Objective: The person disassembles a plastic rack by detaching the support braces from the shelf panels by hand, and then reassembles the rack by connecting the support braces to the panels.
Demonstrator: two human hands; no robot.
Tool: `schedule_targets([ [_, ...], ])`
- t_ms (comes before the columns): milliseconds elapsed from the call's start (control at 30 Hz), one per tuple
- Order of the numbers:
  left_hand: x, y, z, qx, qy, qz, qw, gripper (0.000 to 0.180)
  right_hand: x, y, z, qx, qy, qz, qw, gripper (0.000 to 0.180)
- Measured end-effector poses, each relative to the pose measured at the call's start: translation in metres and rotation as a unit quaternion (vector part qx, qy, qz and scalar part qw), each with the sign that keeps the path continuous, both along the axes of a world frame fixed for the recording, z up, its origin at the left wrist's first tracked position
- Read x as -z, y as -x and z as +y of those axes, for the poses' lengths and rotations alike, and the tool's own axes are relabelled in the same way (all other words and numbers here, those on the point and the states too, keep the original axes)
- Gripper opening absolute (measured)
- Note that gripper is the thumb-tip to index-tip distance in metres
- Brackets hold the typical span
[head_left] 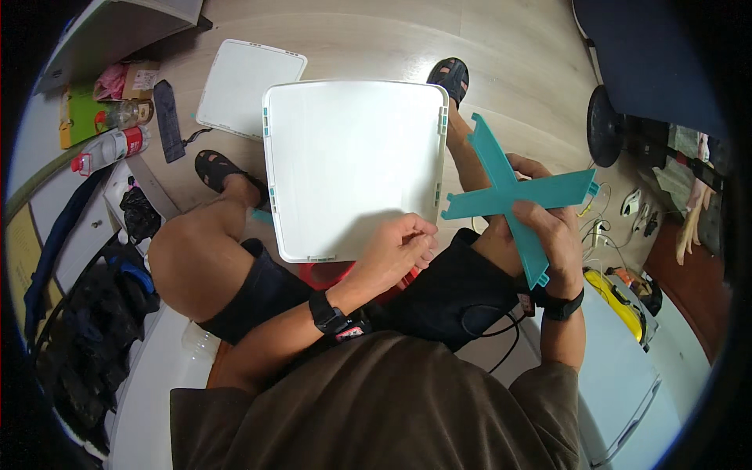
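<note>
A teal plastic X-shaped brace (509, 192) with small hooked tabs at its arm ends is held up by my right hand (548, 231). The thumb presses its face near the crossing, and the other fingers go behind it. My left hand (401, 249) is over the lower right corner of a white rounded-square plastic panel (352, 164). Its fingers are curled together, and what they hold, if anything, is hidden. The panel lies between my legs, with small teal pieces along its rim. Part of a red object (325, 272) shows below it.
A second white panel (247, 86) lies on the wooden floor beyond. At left are plastic bottles (110, 149), a dark strap-like pouch (168, 121) and a black bag (139, 211). Cables (607, 235) and a yellow item (615, 301) are at right, near a round black base (605, 125).
</note>
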State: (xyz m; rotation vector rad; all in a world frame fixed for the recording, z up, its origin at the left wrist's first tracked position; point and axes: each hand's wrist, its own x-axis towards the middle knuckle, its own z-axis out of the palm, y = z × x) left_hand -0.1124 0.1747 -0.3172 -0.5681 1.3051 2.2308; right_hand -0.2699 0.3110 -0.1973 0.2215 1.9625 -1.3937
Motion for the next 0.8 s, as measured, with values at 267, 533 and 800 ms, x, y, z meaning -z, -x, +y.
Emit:
schedule_targets([
  [267, 0.003, 0.005, 0.007, -0.051, 0.019, -0.023, 0.998, 0.018, 0.008, 0.009, -0.006, -0.068, -0.027, -0.024, 0.997, 0.056],
  [533, 0.003, 0.012, 0.007, -0.042, 0.046, -0.012, 0.998, 0.023, 0.016, 0.009, -0.007, -0.082, -0.034, -0.037, 0.995, 0.058],
  [800, 0.005, 0.011, 0.009, -0.043, 0.043, -0.002, 0.998, 0.023, 0.015, 0.011, -0.008, -0.086, -0.051, -0.057, 0.993, 0.056],
])
